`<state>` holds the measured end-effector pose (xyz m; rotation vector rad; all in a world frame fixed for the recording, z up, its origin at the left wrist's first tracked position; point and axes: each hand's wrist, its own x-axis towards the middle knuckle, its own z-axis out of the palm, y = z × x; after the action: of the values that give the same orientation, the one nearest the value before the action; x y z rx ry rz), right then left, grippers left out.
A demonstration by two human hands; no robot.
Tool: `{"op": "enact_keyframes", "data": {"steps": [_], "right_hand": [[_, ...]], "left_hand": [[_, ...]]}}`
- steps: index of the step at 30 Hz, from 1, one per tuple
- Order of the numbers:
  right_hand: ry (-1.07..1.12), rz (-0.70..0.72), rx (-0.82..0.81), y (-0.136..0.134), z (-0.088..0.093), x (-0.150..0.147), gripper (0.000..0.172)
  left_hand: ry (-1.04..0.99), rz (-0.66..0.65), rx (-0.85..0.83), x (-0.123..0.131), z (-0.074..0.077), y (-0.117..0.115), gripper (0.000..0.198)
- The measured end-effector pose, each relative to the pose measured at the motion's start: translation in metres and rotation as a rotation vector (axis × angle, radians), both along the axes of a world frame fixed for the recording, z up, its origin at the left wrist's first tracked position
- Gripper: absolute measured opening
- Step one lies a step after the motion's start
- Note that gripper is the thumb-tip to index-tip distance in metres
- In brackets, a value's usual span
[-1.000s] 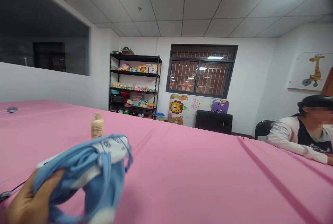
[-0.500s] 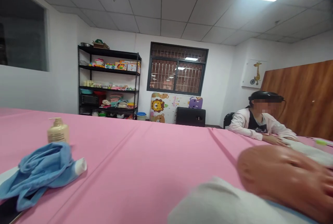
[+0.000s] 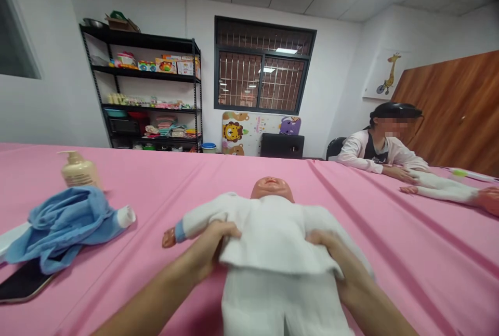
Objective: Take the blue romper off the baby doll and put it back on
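**Doll's top at risk under two tight hands**

At far left, a phone (image 3: 23, 283) lies partly under a blue garment (image 3: 58, 229), with a pump bottle (image 3: 80, 170) just behind, all on the pink table (image 3: 429, 279). The doll (image 3: 272, 188) lies face up mid-table, head pointing away, between the hands. The left hand (image 3: 210, 245) has its fingers closed narrowly on the doll's white top (image 3: 265, 237), near the arm. The right hand (image 3: 329, 253) curls its fingers over the top's lower edge. Uneven pulling could bunch the cloth or twist the limp arm, and a wide swing of that arm could catch the garment. At far right, a co-worker (image 3: 374, 151) rests a hand on a second doll (image 3: 440, 189).
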<state>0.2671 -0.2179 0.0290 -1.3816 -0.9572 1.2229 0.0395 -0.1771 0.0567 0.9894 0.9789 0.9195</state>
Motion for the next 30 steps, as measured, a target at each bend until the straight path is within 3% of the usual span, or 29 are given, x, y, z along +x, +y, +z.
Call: {"op": "enact_keyframes", "data": {"steps": [2, 5, 8, 13, 19, 25, 30], "right_hand": [[0.186, -0.01, -0.117, 0.026, 0.011, -0.005, 0.008], [0.265, -0.093, -0.166, 0.06, 0.012, -0.007, 0.019], [0.142, -0.117, -0.11, 0.086, -0.001, -0.007, 0.02], [-0.009, -0.036, 0.044, 0.12, -0.019, -0.009, 0.018], [-0.394, -0.045, 0.202, 0.16, -0.035, -0.001, 0.025], [-0.456, -0.107, 0.179, 0.199, -0.057, 0.007, 0.03], [-0.469, -0.184, 0.173, 0.226, -0.067, 0.008, 0.032]], "left_hand": [[0.004, 0.028, -0.004, 0.001, -0.004, 0.022, 0.02], [0.091, 0.053, 0.063, 0.004, -0.015, 0.052, 0.021], [0.257, 0.043, 0.166, 0.006, -0.029, 0.077, 0.023], [0.584, 0.058, 0.287, 0.006, -0.049, 0.105, 0.016], [0.757, 0.112, 0.62, 0.004, -0.075, 0.145, 0.029], [0.982, 0.246, 0.61, 0.007, -0.088, 0.186, 0.034], [0.988, 0.364, 0.655, 0.005, -0.089, 0.205, 0.033]]}}
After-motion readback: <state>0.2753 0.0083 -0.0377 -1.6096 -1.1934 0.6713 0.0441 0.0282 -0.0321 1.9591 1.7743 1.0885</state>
